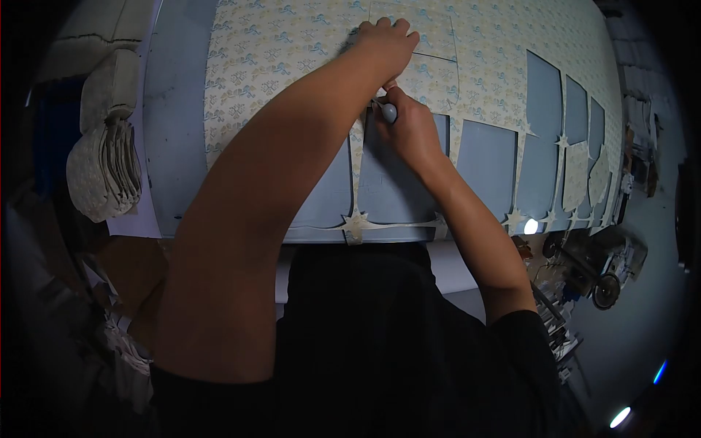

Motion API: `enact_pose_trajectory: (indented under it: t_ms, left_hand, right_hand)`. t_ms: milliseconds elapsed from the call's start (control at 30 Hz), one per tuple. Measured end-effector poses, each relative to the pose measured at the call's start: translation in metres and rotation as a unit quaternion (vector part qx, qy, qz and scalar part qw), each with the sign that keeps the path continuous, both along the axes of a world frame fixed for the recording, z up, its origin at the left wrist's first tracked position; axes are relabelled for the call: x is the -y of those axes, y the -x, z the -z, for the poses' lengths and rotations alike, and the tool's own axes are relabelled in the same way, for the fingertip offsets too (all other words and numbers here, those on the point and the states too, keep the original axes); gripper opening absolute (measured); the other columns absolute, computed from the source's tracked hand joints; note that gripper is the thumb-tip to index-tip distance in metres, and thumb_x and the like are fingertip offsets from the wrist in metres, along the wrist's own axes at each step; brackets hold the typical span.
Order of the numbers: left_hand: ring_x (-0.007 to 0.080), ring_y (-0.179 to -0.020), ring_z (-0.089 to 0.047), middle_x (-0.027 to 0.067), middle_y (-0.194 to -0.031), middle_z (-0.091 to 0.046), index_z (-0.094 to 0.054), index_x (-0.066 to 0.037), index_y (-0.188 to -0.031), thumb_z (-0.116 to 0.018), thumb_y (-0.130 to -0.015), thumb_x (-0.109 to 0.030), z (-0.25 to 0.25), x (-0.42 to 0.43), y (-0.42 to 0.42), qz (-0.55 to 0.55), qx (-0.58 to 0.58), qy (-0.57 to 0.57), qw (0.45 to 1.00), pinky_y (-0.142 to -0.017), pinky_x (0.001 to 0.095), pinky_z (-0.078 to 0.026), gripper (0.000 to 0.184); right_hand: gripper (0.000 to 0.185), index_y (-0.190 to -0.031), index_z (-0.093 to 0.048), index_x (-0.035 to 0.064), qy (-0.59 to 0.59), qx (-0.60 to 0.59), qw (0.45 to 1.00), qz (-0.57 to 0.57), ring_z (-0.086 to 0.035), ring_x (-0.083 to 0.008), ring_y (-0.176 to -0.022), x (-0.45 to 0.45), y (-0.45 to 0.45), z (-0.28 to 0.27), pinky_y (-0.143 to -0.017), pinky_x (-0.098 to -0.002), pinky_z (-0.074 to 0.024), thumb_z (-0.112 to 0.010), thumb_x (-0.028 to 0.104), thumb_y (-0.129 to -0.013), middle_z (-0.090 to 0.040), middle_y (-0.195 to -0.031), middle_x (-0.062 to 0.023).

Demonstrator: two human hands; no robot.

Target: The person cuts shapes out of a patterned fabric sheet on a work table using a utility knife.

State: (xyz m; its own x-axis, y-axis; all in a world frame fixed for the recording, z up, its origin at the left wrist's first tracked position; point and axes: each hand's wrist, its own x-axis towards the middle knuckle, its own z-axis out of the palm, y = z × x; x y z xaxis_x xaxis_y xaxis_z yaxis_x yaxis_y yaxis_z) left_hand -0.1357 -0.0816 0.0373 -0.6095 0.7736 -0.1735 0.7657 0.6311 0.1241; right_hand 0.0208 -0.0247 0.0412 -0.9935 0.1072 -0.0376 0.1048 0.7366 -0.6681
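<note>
Patterned sheet (496, 87) laid on table (175, 117); touched by left hand (387, 47), fingers slightly spread; grey tool (389, 113) gripped in right hand (415, 131).

sheet (496, 36) under left hand (385, 51): cream, repeat print in blue + yellow-tan, thin dark lines (437, 57) right of left hand | tool (390, 112) in right hand (415, 135): light grey end | table (485, 160) around right hand: plain grey-blue | stack (102, 171) far left of both hands: off-white, faint mottling | shirt (358, 328) below hands: plain black
</note>
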Motion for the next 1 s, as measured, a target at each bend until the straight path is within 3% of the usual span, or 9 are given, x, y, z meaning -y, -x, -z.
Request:
enact_pose_trajectory:
  t_ms: [367, 433, 900, 967, 1000]
  left_hand:
    - [0.0337, -0.135, -0.053, 0.0103, -0.145, -0.052, -0.056, -0.015, -0.143, -0.094, -0.069, -0.026, -0.008, 0.004, 0.002, 0.029, -0.001, 0.012, 1.0, -0.102, 0.053, -0.049, 0.083]
    - [0.0338, -0.134, -0.053, 0.0103, -0.144, -0.053, -0.056, -0.015, -0.142, -0.094, -0.068, -0.024, -0.004, 0.003, 0.002, 0.025, -0.003, 0.001, 1.0, -0.102, 0.0524, -0.049, 0.084]
    - [0.034, -0.134, -0.052, 0.0119, -0.144, -0.051, -0.054, -0.014, -0.141, -0.094, -0.065, -0.021, -0.014, -0.002, 0.008, 0.053, 0.012, 0.042, 0.998, -0.102, 0.0477, -0.049, 0.086]
    - [0.0339, -0.135, -0.049, 0.0104, -0.149, -0.049, -0.043, -0.015, -0.153, -0.1, -0.055, -0.038, -0.014, -0.004, 0.01, 0.056, 0.012, 0.092, 0.994, -0.103, 0.046, -0.05, 0.115]
    - [0.0339, -0.135, -0.049, 0.0104, -0.149, -0.049, -0.043, -0.015, -0.153, -0.1, -0.055, -0.038, -0.015, -0.004, 0.01, 0.056, 0.008, 0.093, 0.994, -0.103, 0.046, -0.05, 0.115]
  right_hand:
    - [0.029, -0.115, -0.062, 0.0015, -0.018, -0.014, 0.996, 0.084, -0.07, -0.0455, -0.083, 0.028, -0.001, 0.004, -0.071, -0.0498, -0.0556, -0.072, 0.013, -0.09, -0.073, -0.089, -0.0226]
    - [0.037, -0.108, -0.056, -0.0013, -0.031, -0.046, 0.996, 0.074, -0.07, -0.0434, -0.081, 0.029, 0.0, 0.007, -0.069, -0.0491, -0.0555, -0.078, 0.007, -0.08, -0.07, -0.086, -0.0241]
    - [0.033, -0.1, -0.056, 0.0038, 0.022, -0.059, 0.994, 0.091, -0.069, -0.0429, -0.08, 0.03, 0.004, 0.011, -0.07, -0.0506, -0.0554, -0.079, 0.01, -0.079, -0.069, -0.086, -0.023]
    - [0.031, -0.1, -0.056, 0.0037, 0.028, -0.068, 0.993, 0.095, -0.069, -0.0431, -0.081, 0.031, 0.001, 0.014, -0.071, -0.0507, -0.0552, -0.079, 0.01, -0.08, -0.069, -0.087, -0.0232]
    - [0.03, -0.099, -0.056, 0.0035, 0.029, -0.07, 0.993, 0.092, -0.069, -0.0432, -0.082, 0.03, 0.0, 0.013, -0.071, -0.0509, -0.0551, -0.078, 0.01, -0.08, -0.069, -0.087, -0.0235]
